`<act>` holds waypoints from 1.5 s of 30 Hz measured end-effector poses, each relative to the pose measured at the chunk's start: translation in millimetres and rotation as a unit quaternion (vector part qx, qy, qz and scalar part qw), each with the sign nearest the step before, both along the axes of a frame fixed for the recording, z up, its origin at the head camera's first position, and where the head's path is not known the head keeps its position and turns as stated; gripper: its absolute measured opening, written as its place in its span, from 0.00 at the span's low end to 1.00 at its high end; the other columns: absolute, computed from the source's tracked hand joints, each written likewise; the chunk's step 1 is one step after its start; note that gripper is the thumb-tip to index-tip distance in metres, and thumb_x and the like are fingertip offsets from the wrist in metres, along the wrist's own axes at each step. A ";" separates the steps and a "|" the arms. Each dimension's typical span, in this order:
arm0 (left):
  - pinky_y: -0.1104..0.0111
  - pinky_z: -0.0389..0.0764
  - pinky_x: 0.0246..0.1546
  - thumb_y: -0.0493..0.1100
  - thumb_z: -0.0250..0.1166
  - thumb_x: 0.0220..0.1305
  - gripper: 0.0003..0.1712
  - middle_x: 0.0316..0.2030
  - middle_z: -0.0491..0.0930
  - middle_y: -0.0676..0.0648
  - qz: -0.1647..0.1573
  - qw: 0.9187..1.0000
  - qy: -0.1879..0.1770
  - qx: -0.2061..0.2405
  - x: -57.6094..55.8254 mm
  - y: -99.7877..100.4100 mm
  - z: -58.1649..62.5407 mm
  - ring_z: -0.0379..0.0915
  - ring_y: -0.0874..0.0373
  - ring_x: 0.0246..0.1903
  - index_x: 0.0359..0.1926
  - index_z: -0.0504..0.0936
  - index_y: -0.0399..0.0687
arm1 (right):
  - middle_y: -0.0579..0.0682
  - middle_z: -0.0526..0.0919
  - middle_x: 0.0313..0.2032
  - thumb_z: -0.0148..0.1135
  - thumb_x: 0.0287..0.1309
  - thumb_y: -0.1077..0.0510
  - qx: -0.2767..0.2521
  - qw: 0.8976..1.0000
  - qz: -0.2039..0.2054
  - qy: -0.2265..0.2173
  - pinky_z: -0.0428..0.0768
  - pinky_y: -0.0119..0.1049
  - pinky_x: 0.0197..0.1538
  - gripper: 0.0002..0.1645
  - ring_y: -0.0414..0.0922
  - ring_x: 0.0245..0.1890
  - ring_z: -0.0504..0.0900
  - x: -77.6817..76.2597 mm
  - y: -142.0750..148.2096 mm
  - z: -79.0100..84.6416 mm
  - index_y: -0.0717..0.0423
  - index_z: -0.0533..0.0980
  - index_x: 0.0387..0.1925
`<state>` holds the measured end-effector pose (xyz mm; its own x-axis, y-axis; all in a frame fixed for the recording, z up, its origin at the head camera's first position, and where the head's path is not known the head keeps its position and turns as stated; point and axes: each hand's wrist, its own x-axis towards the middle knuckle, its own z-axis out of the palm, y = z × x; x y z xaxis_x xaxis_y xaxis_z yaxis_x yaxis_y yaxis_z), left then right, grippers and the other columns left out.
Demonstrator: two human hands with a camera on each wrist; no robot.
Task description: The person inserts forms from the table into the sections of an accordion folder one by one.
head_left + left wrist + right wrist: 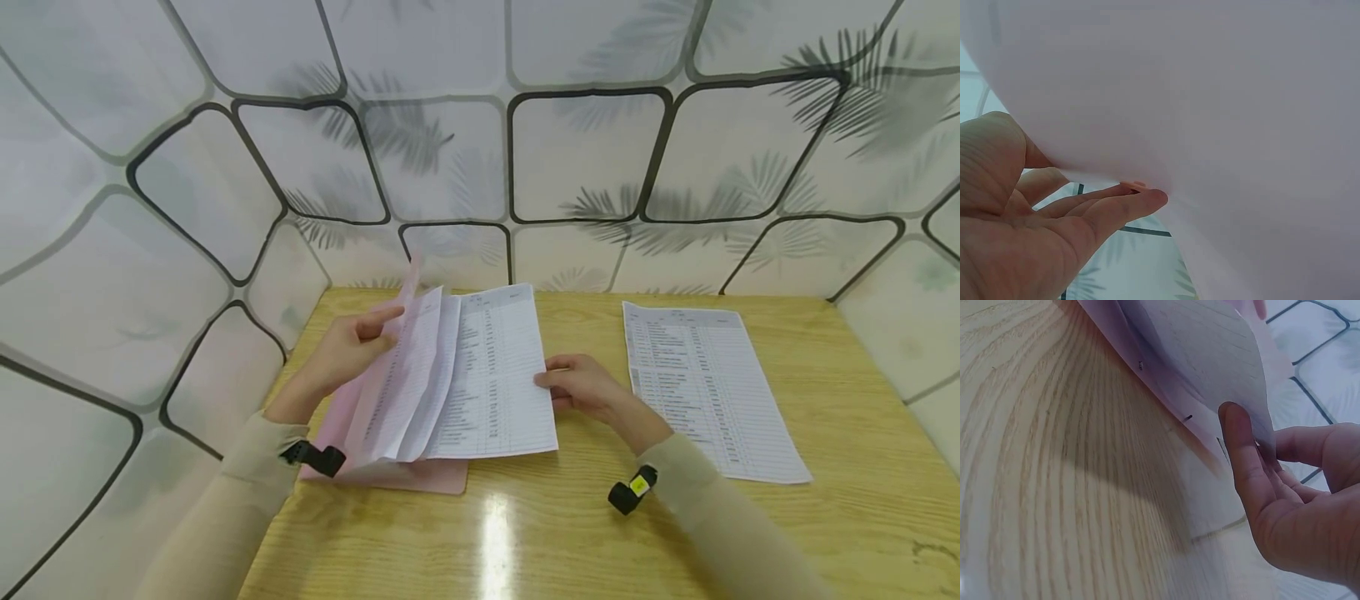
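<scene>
A pink folder [442, 477] lies on the left part of the table with several printed sheets in it. Its raised front cover [408, 287] stands at a steep slant, and loose pages [412, 375] lean along with it. My left hand [348, 350] pinches the cover at its left side; in the left wrist view a broad pale surface [1210, 94] fills most of the picture above the fingers. With thumb and fingers, my right hand [588, 387] pinches the right edge of a printed sheet [502, 367]. That edge bends up from the table in the right wrist view.
To the right, a separate printed sheet [697, 392] lies flat on the wooden table [555, 533], near the right forearm. Patterned fabric walls [585, 158] rise behind the table and at both sides. Each wrist wears a small black camera [630, 492].
</scene>
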<state>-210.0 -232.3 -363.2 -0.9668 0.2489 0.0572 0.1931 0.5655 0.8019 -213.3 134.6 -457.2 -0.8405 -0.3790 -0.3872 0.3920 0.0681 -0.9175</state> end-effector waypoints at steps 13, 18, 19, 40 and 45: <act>0.79 0.75 0.46 0.36 0.65 0.73 0.28 0.68 0.76 0.33 0.006 1.000 -0.003 -0.012 1.8 1.2 1.2 0.76 0.48 0.57 0.71 0.76 0.37 | 0.58 0.90 0.43 0.65 0.68 0.64 0.047 0.999 0.021 0.018 0.88 0.35 0.40 0.26 0.44 0.39 0.89 4.9 -19.2 -2.6 0.75 0.74 0.63; 0.80 0.75 0.47 0.36 0.65 0.72 0.28 0.69 0.75 0.33 0.003 1.000 -0.008 -0.002 4.1 2.3 2.8 0.76 0.48 0.58 0.72 0.76 0.36 | 0.56 0.90 0.42 0.65 0.69 0.63 0.057 0.998 0.026 0.021 0.87 0.33 0.38 0.25 0.43 0.37 0.88 5.2 -23.5 -2.7 0.73 0.75 0.62; 0.80 0.74 0.47 0.36 0.65 0.72 0.28 0.69 0.75 0.33 0.003 1.000 -0.009 -0.002 4.5 2.4 3.1 0.76 0.47 0.59 0.72 0.76 0.37 | 0.56 0.90 0.41 0.64 0.70 0.63 0.058 0.998 0.025 0.020 0.87 0.33 0.38 0.24 0.42 0.37 0.88 5.1 -24.1 -2.6 0.73 0.76 0.62; 0.80 0.75 0.45 0.36 0.65 0.72 0.28 0.68 0.76 0.33 0.004 1.000 -0.002 -0.011 3.0 0.4 2.0 0.75 0.51 0.53 0.72 0.76 0.37 | 0.52 0.88 0.33 0.48 0.78 0.62 0.021 0.999 0.042 0.017 0.88 0.35 0.37 0.23 0.40 0.30 0.88 2.7 -31.7 6.5 0.79 0.74 0.61; 0.80 0.75 0.46 0.36 0.64 0.73 0.28 0.68 0.76 0.33 0.006 1.000 -0.003 -0.016 2.7 -0.7 1.6 0.76 0.49 0.55 0.72 0.76 0.37 | 0.51 0.89 0.32 0.48 0.78 0.63 0.012 0.999 0.042 0.021 0.88 0.36 0.37 0.22 0.40 0.30 0.88 3.4 -37.0 5.9 0.79 0.75 0.59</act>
